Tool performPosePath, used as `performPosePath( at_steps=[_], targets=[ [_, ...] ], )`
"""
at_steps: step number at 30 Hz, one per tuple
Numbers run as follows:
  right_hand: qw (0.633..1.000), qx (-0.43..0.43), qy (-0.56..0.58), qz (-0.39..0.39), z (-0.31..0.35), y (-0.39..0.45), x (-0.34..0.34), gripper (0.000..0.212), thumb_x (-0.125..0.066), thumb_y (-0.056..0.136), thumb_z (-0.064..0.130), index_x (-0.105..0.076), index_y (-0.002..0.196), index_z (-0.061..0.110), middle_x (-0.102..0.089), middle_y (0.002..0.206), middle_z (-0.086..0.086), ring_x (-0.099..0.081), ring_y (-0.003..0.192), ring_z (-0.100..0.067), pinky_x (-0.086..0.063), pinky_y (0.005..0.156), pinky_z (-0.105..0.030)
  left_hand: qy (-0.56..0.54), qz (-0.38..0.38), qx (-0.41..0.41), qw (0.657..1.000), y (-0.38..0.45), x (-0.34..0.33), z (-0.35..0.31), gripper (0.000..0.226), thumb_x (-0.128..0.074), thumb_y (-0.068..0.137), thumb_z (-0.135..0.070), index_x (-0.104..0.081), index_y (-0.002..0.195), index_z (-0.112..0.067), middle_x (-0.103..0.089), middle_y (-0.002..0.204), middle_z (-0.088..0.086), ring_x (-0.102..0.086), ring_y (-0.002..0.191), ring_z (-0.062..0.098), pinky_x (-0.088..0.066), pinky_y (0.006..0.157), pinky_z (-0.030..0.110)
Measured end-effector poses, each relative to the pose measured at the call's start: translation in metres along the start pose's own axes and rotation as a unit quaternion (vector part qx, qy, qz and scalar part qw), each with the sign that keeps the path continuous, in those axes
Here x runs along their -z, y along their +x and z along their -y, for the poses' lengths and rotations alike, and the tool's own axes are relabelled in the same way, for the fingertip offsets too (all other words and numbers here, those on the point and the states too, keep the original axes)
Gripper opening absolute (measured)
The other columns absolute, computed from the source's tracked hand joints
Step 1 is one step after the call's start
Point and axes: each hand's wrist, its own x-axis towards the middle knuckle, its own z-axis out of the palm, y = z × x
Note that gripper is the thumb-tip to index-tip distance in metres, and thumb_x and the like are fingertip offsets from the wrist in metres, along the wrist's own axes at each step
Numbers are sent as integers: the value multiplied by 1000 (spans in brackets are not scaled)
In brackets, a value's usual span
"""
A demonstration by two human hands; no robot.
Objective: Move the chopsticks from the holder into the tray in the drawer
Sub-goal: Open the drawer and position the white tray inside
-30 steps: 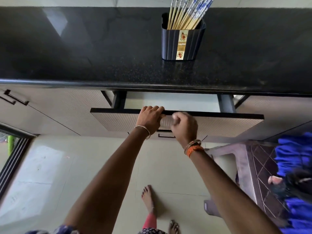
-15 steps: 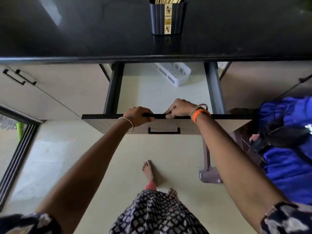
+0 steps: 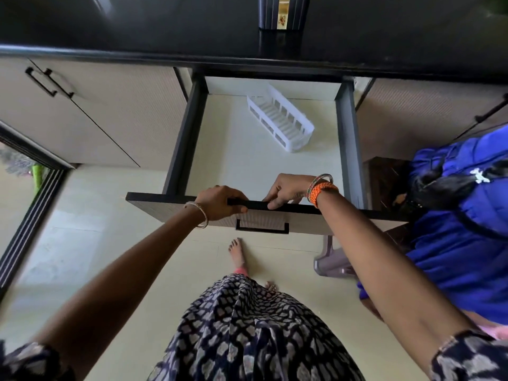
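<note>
White tray (image 3: 280,121); no legible writing.

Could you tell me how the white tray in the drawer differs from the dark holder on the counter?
The tray is white with slotted sides; the holder is dark and ribbed, with a picture strip down its front. The tray is long, low and lies askew on the drawer floor; the holder stands upright on the counter. The tray shows whole and empty; the holder's top is cut off, so its contents cannot be seen. Both are open-topped containers.
</note>
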Motion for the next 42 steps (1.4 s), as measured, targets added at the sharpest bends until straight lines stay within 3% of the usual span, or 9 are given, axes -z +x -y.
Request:
performPosePath(
  at_steps=[7,11,14,17,27,32,35,37,42],
  targets=[
    [999,-27,29,37,4,-1,10,29,-61,90,34,-69,112,16,-67,96,2,-63,95,-15,-54,65,-22,-96,96,27,990,11,30,-6,31,-60,85,-40,-69,103,-18,-70,105,3,-63,97,20,-48,89,32],
    [978,-17,-10,-208,2,13,61,42,-54,93,22,-46,52,24,-44,58,10,-49,69,-17,-38,56,-20,-39,-93,-3,995,52,66,2,28,-55,90,-29,-64,110,-11,-68,113,8,-63,104,25,-47,91,31],
    [941,-40,-79,-328,8,35,99,17,-52,90,19,-58,75,13,-63,91,-11,-60,95,-32,-44,76,-28,47,-117,-14,992,105,96,8,36,-51,91,-19,-52,125,-9,-57,129,13,-53,118,28,-43,99,36],
    [931,-74,-148,-326,11,69,114,28,-52,92,18,-60,116,6,-58,125,-17,-59,114,-36,-47,90,-37,130,-85,-13,988,160,108,13,46,-48,89,-15,-39,135,-11,-46,140,12,-44,126,30,-43,100,43],
    [923,-91,-177,-329,-9,148,124,26,-53,84,2,-59,109,3,-63,113,-17,-63,104,-37,-49,80,-38,205,-99,-110,967,279,97,41,57,-47,84,1,-37,138,-15,-40,146,8,-32,137,24,-25,111,43],
    [904,-42,-239,-351,-37,111,101,25,-46,84,7,-65,101,9,-68,97,-16,-66,92,-35,-47,71,-33,212,-122,-183,952,255,91,48,24,-49,90,-13,-68,105,-16,-71,109,7,-55,119,23,-18,114,42],
    [903,-25,-265,-336,-51,74,80,26,-46,82,5,-66,97,12,-70,82,-14,-67,79,-35,-46,62,-31,158,-145,-233,949,203,78,44,16,-58,86,-21,-72,92,-15,-75,83,14,-70,79,32,-52,80,39],
    [904,-16,-282,-322,-54,56,65,29,-46,82,2,-67,99,12,-69,78,-12,-66,73,-34,-43,58,-29,148,-124,-213,958,166,67,40,18,-59,87,-29,-71,94,-18,-75,84,12,-70,71,33,-51,61,32],
    [909,12,-295,-294,-50,26,15,37,-47,81,0,-69,108,14,-71,92,-12,-67,84,-35,-45,61,-30,184,-48,-139,972,109,31,37,27,-48,92,-39,-68,102,-24,-74,95,9,-67,86,33,-48,68,33]
  ],
)
